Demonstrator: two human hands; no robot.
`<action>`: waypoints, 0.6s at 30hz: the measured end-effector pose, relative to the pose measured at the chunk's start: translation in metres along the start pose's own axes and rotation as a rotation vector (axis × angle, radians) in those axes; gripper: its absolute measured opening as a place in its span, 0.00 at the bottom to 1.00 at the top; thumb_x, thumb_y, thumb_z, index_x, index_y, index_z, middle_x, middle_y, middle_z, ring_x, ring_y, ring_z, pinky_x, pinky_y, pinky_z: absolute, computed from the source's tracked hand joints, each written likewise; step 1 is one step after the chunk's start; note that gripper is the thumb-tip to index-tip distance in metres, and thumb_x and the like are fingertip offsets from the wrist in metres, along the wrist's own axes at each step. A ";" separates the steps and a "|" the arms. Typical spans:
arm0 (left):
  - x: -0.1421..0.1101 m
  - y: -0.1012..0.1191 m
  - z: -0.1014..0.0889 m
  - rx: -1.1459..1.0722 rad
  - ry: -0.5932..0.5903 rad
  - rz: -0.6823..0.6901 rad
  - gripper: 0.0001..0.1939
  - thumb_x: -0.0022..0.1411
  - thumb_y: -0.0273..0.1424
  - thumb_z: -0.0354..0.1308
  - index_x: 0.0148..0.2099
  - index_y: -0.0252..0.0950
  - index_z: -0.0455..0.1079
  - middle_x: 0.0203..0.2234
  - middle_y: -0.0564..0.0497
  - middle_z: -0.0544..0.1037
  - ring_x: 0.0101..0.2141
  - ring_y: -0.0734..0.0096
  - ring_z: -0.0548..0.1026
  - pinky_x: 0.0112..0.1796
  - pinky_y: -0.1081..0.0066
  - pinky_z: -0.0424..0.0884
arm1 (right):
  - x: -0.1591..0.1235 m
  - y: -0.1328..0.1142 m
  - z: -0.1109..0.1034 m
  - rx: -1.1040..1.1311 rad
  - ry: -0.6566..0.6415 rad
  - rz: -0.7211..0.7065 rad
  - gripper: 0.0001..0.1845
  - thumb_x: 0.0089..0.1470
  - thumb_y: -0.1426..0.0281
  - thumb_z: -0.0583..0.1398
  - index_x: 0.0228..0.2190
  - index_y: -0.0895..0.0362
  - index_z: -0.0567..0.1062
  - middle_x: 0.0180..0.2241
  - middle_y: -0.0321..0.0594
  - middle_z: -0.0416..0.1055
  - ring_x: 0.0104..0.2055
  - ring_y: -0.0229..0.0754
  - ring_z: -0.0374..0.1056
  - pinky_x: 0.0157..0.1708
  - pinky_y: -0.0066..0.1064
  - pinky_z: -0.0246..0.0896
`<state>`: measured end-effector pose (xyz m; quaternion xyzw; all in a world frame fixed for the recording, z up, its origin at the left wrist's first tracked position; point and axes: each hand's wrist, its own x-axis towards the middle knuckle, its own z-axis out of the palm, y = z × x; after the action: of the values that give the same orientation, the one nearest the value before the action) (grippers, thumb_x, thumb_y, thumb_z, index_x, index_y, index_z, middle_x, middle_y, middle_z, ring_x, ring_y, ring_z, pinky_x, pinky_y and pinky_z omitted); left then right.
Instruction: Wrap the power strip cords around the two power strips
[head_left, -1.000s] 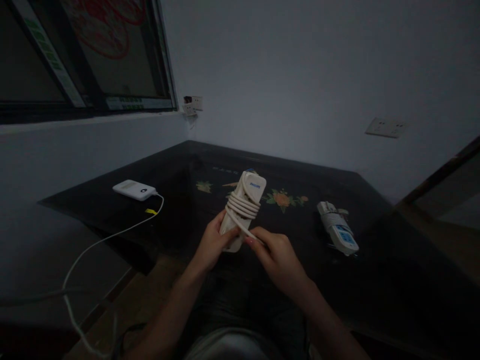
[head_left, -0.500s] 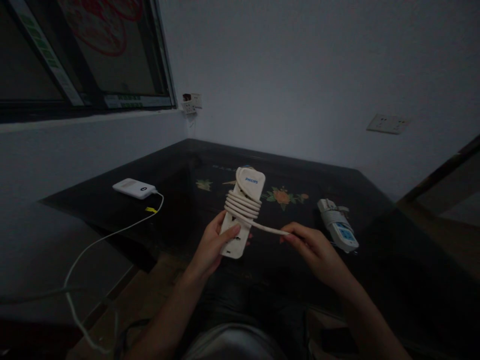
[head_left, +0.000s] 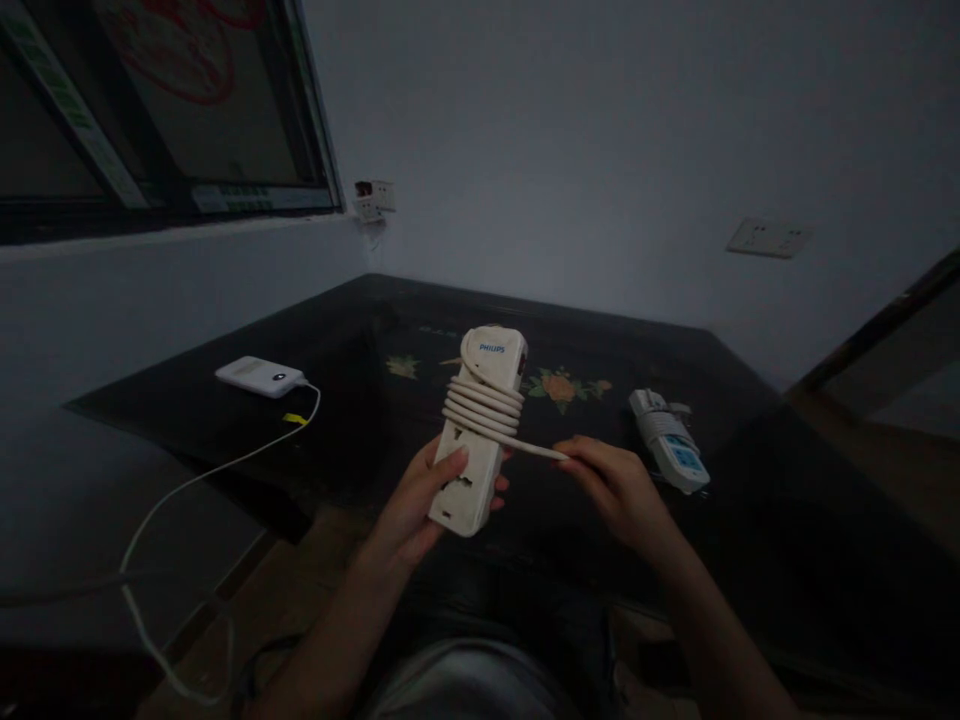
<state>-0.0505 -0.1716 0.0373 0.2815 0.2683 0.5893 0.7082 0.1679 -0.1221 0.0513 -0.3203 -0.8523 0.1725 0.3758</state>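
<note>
A white Philips power strip [head_left: 480, 430] with its white cord [head_left: 517, 442] coiled several times round its middle is held up over the near edge of a dark table [head_left: 750, 480]. My left hand [head_left: 420, 500] grips the strip's lower end, thumb on its face. My right hand [head_left: 615, 485], to the right of the strip, pinches the free end of the cord, which runs taut from the coils to my fingers.
A second white strip with a blue face [head_left: 671, 452], its cord wrapped, lies on the table to the right. A white power bank [head_left: 259, 377] with a cable [head_left: 225, 465] lies at the left. Wall sockets [head_left: 769, 238] sit on the right wall; a window is at the upper left.
My right hand pulled the cord end out to the right, away from the strip, then came slightly back in. My left hand tilted the strip more upright and closer.
</note>
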 end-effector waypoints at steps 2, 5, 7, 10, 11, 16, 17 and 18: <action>-0.001 0.000 0.002 -0.033 -0.015 -0.011 0.22 0.49 0.33 0.69 0.45 0.31 0.68 0.34 0.44 0.81 0.28 0.64 0.79 0.26 0.69 0.79 | -0.002 0.001 0.001 0.013 0.024 -0.015 0.11 0.61 0.68 0.53 0.34 0.56 0.74 0.30 0.40 0.74 0.31 0.40 0.70 0.33 0.28 0.64; -0.004 -0.001 0.004 -0.096 -0.061 -0.044 0.22 0.50 0.33 0.69 0.45 0.31 0.68 0.34 0.45 0.81 0.28 0.65 0.79 0.26 0.70 0.78 | -0.005 0.004 0.004 0.044 0.030 -0.006 0.10 0.61 0.68 0.53 0.32 0.56 0.73 0.28 0.39 0.73 0.30 0.39 0.69 0.31 0.27 0.63; -0.005 -0.002 0.003 -0.136 -0.102 -0.078 0.21 0.50 0.34 0.68 0.45 0.32 0.67 0.35 0.44 0.80 0.28 0.66 0.79 0.26 0.71 0.77 | -0.007 0.005 0.006 0.067 -0.001 0.001 0.11 0.61 0.67 0.53 0.30 0.56 0.72 0.27 0.38 0.71 0.29 0.38 0.67 0.29 0.26 0.62; -0.007 -0.001 -0.001 -0.198 -0.155 -0.136 0.20 0.52 0.34 0.67 0.45 0.32 0.67 0.34 0.44 0.80 0.27 0.67 0.78 0.25 0.71 0.77 | -0.009 0.006 0.009 0.099 -0.092 -0.009 0.11 0.62 0.67 0.53 0.29 0.56 0.71 0.28 0.38 0.70 0.31 0.38 0.67 0.31 0.27 0.62; -0.007 0.000 -0.002 -0.217 -0.170 -0.151 0.20 0.52 0.35 0.66 0.45 0.32 0.67 0.34 0.45 0.80 0.27 0.68 0.78 0.25 0.72 0.77 | -0.009 0.006 0.009 0.116 -0.128 -0.022 0.11 0.62 0.67 0.53 0.30 0.56 0.71 0.30 0.39 0.71 0.34 0.39 0.67 0.33 0.28 0.63; -0.009 0.005 -0.004 -0.249 -0.283 -0.195 0.17 0.54 0.36 0.66 0.42 0.33 0.69 0.33 0.46 0.81 0.26 0.70 0.78 0.24 0.74 0.75 | -0.008 0.011 0.009 0.165 -0.260 -0.134 0.10 0.62 0.69 0.53 0.35 0.55 0.74 0.40 0.43 0.72 0.48 0.43 0.65 0.48 0.36 0.62; -0.009 0.004 -0.004 -0.240 -0.312 -0.197 0.16 0.54 0.36 0.65 0.42 0.33 0.69 0.33 0.46 0.81 0.26 0.69 0.78 0.23 0.74 0.75 | -0.007 0.013 0.010 0.132 -0.252 -0.143 0.10 0.61 0.69 0.54 0.35 0.54 0.75 0.40 0.43 0.72 0.48 0.43 0.65 0.48 0.37 0.63; -0.009 0.003 -0.004 -0.224 -0.343 -0.199 0.16 0.55 0.36 0.65 0.43 0.33 0.68 0.33 0.46 0.81 0.26 0.69 0.78 0.24 0.73 0.75 | -0.006 0.016 0.011 0.090 -0.238 -0.147 0.10 0.61 0.69 0.55 0.36 0.54 0.76 0.41 0.44 0.72 0.48 0.44 0.65 0.47 0.38 0.63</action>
<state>-0.0569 -0.1802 0.0375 0.2696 0.1032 0.4862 0.8248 0.1693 -0.1153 0.0325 -0.2170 -0.9035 0.2193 0.2976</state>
